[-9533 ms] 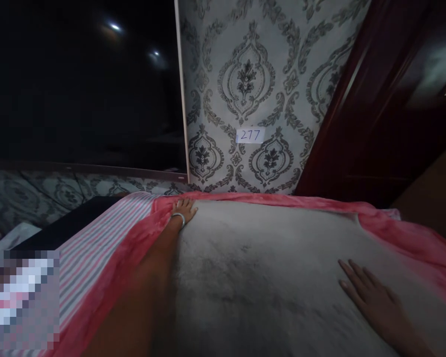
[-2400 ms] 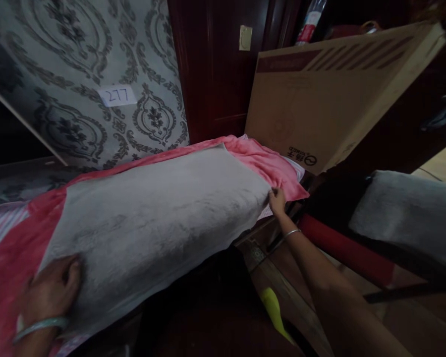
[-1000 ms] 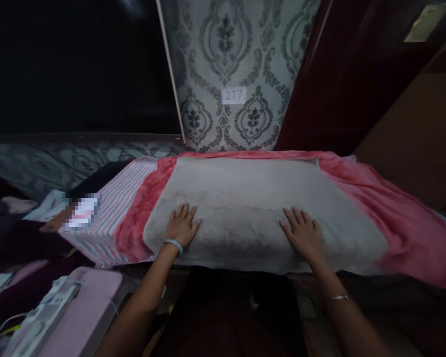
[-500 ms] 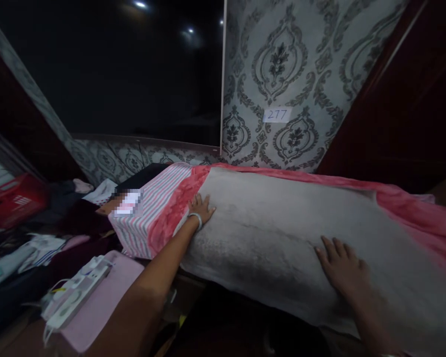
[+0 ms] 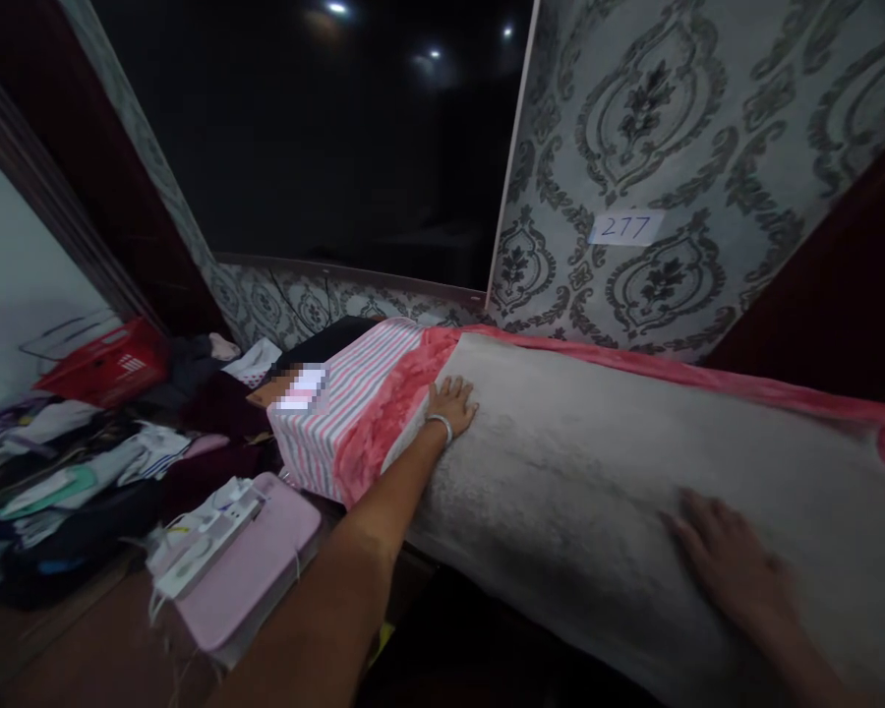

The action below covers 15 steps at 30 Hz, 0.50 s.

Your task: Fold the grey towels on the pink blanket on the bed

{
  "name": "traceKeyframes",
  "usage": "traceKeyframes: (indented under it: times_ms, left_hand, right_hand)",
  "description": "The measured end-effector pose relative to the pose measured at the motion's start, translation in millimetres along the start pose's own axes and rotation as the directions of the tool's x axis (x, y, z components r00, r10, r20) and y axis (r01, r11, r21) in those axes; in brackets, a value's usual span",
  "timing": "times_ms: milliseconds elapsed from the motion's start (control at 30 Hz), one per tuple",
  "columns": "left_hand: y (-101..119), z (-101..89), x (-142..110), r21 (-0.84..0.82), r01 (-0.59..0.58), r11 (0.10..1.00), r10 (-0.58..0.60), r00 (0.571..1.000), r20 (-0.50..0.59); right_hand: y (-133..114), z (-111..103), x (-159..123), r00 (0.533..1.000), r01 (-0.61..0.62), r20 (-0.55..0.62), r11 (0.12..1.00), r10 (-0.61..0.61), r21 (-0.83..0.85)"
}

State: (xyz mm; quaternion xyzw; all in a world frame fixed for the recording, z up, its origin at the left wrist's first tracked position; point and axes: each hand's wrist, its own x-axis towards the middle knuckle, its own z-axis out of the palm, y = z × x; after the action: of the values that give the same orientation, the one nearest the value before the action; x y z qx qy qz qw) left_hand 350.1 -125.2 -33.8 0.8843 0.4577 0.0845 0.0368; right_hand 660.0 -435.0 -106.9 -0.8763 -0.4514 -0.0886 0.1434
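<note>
A large grey cloth point(image 5: 582, 433) lies spread over a long low surface, draping down its near side. On its left end my left hand point(image 5: 453, 405) rests flat with fingers apart, a pale bangle around the wrist. Farther right, my right hand point(image 5: 737, 565) lies on the same grey cloth, slightly blurred, its fingers stretched out. Under the grey cloth a red plush cloth point(image 5: 383, 418) shows at the left and along the back edge. Left of that, a pink-and-grey striped cloth point(image 5: 317, 433) covers the end of the surface.
A large dark television point(image 5: 324, 147) hangs on the patterned wall, beside a paper marked 277 point(image 5: 626, 227). On the left are a pink box point(image 5: 265, 551) bearing a white power strip point(image 5: 206, 551), piled clothes point(image 5: 118, 482) and a red basket point(image 5: 110, 364).
The view has turned left, so everything appears farther right and more of the left-hand clutter shows. Both hands stay on the grey cloth, with little visible movement over it.
</note>
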Motion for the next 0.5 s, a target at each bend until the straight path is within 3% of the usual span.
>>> traceKeyframes:
  times_ms: [100, 200, 300, 400, 433, 500]
  left_hand:
    - [-0.1, 0.5, -0.2, -0.014, -0.009, 1.000, 0.009, 1.000, 0.002]
    - [-0.3, -0.4, -1.6, -0.023, -0.004, 1.000, 0.004, 1.000, -0.007]
    - [-1.1, -1.2, -2.7, -0.029, 0.028, 0.999, -0.029, 0.999, -0.027]
    - [-2.4, -0.4, -2.5, -0.034, 0.054, 0.998, -0.056, 0.997, -0.044]
    - [-2.8, 0.2, -2.2, -0.039, 0.057, 0.998, -0.059, 0.997, -0.046]
    - [-3.5, 1.5, -1.3, -0.056, 0.061, 0.997, -0.064, 0.997, -0.047]
  right_hand:
    - [-79.6, -6.8, 18.7, 0.973, 0.227, 0.034, 0.973, -0.228, 0.043]
    - [-166.7, -6.7, 35.1, 0.881, 0.448, 0.123, 0.889, -0.457, 0.095]
    - [-227.2, 1.4, 49.4, 0.781, 0.566, 0.223, 0.813, -0.583, 0.139]
    - [-249.1, 13.1, 67.1, 0.712, 0.647, 0.247, 0.751, -0.657, 0.131]
    - [-248.5, 16.7, 74.7, 0.714, 0.653, 0.240, 0.749, -0.658, 0.110]
    - [-237.0, 22.2, 92.4, 0.760, 0.615, 0.230, 0.787, -0.608, 0.048]
